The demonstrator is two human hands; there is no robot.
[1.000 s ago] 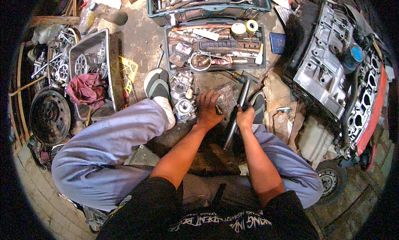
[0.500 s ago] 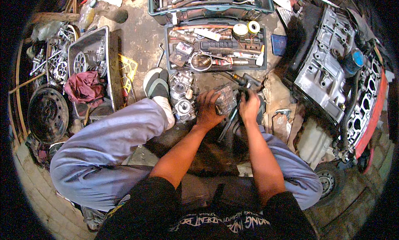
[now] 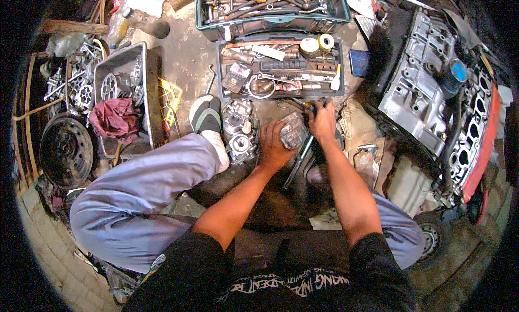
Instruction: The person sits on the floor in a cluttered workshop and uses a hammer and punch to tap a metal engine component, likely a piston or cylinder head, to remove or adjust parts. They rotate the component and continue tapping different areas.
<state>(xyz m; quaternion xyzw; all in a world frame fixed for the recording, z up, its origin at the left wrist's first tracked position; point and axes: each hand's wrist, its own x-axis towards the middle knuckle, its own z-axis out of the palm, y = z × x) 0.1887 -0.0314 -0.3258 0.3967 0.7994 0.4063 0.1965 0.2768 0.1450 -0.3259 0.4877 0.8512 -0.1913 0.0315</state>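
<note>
My left hand is wrapped against a small clear box of parts, fingers curled on its left side. My right hand has moved beside the tools at the upper end of a long metal bar; its fingers are closed on something dark, too hidden to name. Two cast metal parts, which look like carburettor bodies, sit left of my left hand, beside my left shoe. A grey tray of sockets and tools lies just beyond both hands.
A toolbox stands at the back. At left are a metal bin with red cloth, a wheel rim and metal parts. At right lie a cast engine cover, a cylinder-head piece, cardboard and a tyre.
My right hand has moved up and away from me, from the middle of the long bar to its upper end. My left hand stays at the clear box.
</note>
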